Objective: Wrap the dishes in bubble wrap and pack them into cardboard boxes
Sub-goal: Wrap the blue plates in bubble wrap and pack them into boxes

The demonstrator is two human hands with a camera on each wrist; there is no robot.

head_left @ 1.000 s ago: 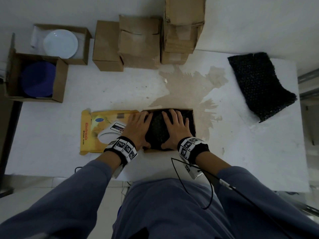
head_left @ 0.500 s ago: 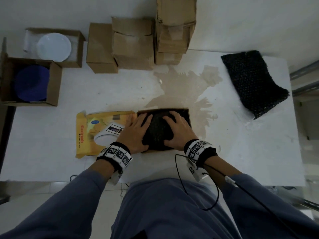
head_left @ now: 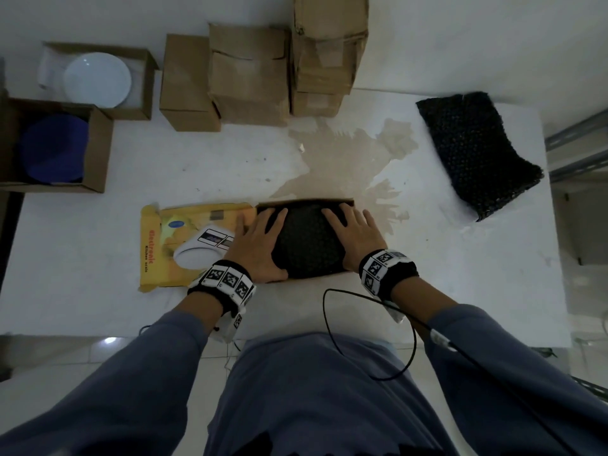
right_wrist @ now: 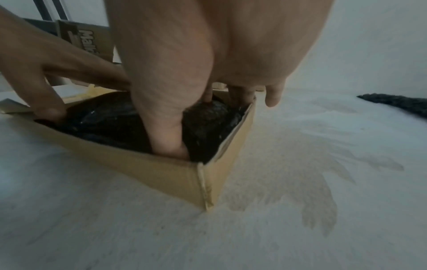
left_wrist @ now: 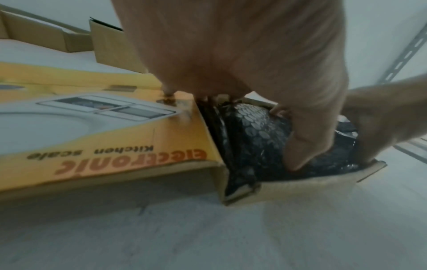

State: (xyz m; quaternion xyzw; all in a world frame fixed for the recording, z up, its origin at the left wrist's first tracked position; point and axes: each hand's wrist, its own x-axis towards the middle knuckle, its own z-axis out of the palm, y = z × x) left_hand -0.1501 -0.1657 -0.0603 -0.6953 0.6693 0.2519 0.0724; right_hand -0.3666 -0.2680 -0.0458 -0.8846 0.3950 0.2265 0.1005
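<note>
Hands lie side by side on one bundle (head_left: 306, 245) of black bubble wrap, which sits inside an open cardboard box (head_left: 348, 203) at the near middle of the table (head_left: 98, 245). Left hand (head_left: 260, 245) rests flat on the bundle's left side, fingers straight and spread, its outer fingers reaching over the box's yellow flap (head_left: 197, 222) (printed with a kitchen scale). In the left wrist view the thumb (left_wrist: 307, 146) presses down on the wrap (left_wrist: 254, 138) next to the box wall (left_wrist: 300, 188). Right hand (head_left: 353, 240) lies on the bundle's right side, fingers straight; the right wrist view shows its thumb (right_wrist: 166, 138) pushed down between wrap (right_wrist: 208, 124) and box wall (right_wrist: 161, 173), the little finger hanging outside the box. Neither hand grips anything.

Further out, a folded pile of black bubble wrap (head_left: 473, 153) lies at the table's far right. Along the back stand closed cartons (head_left: 250, 74), some stacked. At far left, one open box holds a white plate (head_left: 97, 80), and another just nearer holds a blue plate (head_left: 54, 149). A brownish stain (head_left: 345, 159) marks the tabletop behind the box.
</note>
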